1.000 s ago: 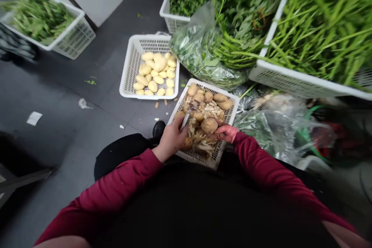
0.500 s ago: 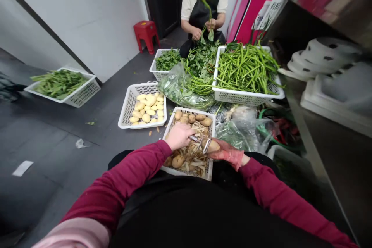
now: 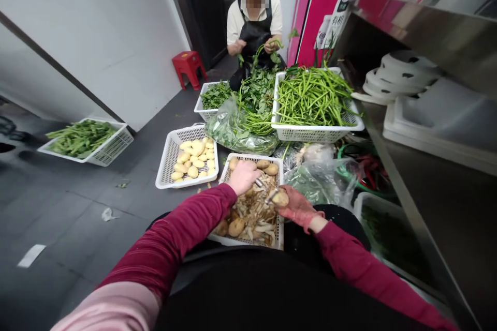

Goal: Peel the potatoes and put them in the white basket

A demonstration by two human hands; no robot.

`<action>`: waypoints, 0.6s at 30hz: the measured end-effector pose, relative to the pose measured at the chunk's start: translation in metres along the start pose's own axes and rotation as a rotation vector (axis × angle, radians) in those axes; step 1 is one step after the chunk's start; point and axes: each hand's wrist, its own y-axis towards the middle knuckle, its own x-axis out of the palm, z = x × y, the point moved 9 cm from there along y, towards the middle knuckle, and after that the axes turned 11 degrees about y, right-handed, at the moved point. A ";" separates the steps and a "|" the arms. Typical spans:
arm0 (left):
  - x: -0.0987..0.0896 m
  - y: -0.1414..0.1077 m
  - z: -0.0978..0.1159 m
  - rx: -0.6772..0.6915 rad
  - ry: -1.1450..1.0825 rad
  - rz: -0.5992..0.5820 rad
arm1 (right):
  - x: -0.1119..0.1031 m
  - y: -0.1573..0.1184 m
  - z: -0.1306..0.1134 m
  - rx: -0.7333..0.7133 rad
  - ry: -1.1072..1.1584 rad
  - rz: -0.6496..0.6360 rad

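My left hand (image 3: 244, 177) is closed around the handle of a metal peeler (image 3: 267, 192). In my right hand (image 3: 298, 207), which wears a reddish glove, is a partly peeled potato (image 3: 280, 197), with the peeler's head against its left side. Both hands are over a white basket (image 3: 280, 238) in front of my body. That basket holds loose peelings (image 3: 254, 207) and several unpeeled potatoes (image 3: 236, 226). Peeled yellow potatoes (image 3: 193, 171) lie in a second white basket (image 3: 163, 168) to the left.
A person (image 3: 254, 26) in a black apron handles leafy stems beyond the baskets. Green beans (image 3: 310, 98) fill a basket at the right. Plastic bags (image 3: 318, 178) lie below it, beside a steel shelf (image 3: 411, 207). A red stool (image 3: 189, 68) stands behind.
The camera view has shifted, so most things appear lower and farther left. The peeler and potato remain held and have turned slightly. The other person's hands have moved apart.
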 end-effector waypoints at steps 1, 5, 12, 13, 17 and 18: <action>-0.001 0.004 0.003 0.029 -0.004 0.008 | 0.000 0.000 -0.006 -0.027 -0.034 -0.005; -0.002 0.019 -0.010 -0.047 0.018 -0.017 | 0.005 -0.001 -0.031 -0.167 -0.018 -0.048; -0.009 0.028 -0.008 0.019 -0.008 0.024 | -0.007 0.009 -0.027 -0.057 0.225 -0.010; -0.009 0.027 -0.014 -0.037 -0.006 0.007 | -0.006 0.009 -0.024 -0.006 0.330 -0.044; -0.021 0.019 -0.017 -0.160 0.005 0.094 | 0.012 0.002 -0.019 0.138 0.813 -0.163; -0.024 0.018 -0.009 -0.133 0.006 0.129 | 0.016 0.002 -0.019 0.127 0.865 -0.167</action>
